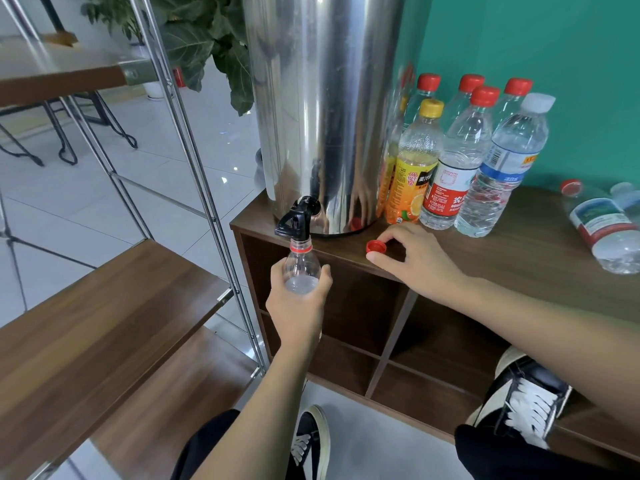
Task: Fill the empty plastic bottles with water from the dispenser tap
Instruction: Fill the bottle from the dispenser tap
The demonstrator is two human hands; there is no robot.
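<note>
L hand (297, 303) wrapped round the clear bottle (300, 268), neck up, mouth right under the black tap (298, 216) of the steel dispenser (322, 109). Bit of water inside, can't tell if any is running. R hand (414, 258) on the cabinet top (519, 244), thumb & fingers curled loosely at the red cap (376, 246), touching it; can't tell if it's actually pinched. Behind, beside the dispenser: row of capped bottles standing, incl. an orange juice bottle (414, 168), a red-label bottle (457, 161) & a white-cap bottle (502, 164). Further R, one bottle lying on its side (602, 226) on the cabinet top. Metal-frame wooden shelf (104, 306) on my L.
</note>
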